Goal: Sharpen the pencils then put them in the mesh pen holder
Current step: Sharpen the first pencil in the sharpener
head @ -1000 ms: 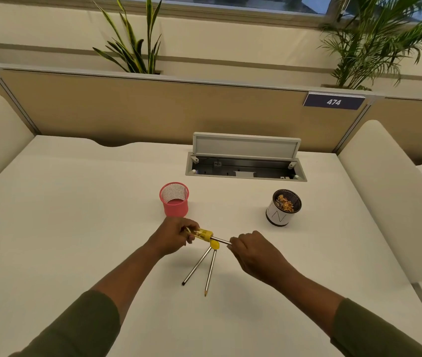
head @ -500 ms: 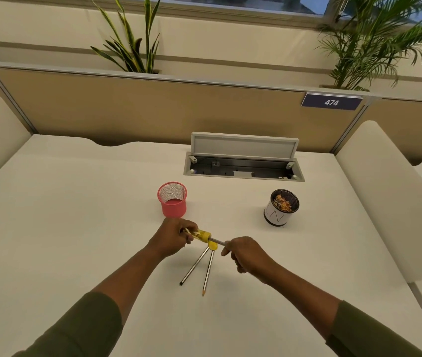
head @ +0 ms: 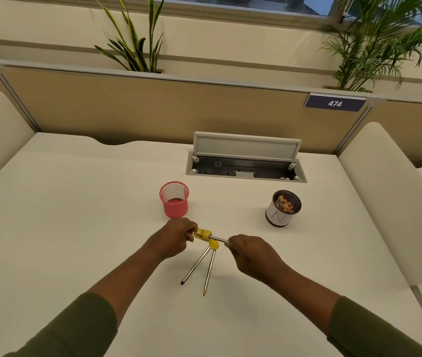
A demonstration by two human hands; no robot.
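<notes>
Presently sharpening: left hand clenched round yellow sharpener, right hand pinching pencil fed into it, likely for twisting against a steady grip. Two more pencils flat on table just nearer than sharpener, its yellow cap over their far ends. Pink mesh holder just beyond sharpener, no pencils inside. White cup, well right of sharpener, holding shavings.

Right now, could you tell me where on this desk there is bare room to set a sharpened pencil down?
The desk is bare left of the pink holder and the left hand. It is bare too between the holder and the shavings cup, and right of that cup. It is crowded between the hands, where the sharpener and two loose pencils sit by the right hand.
</notes>
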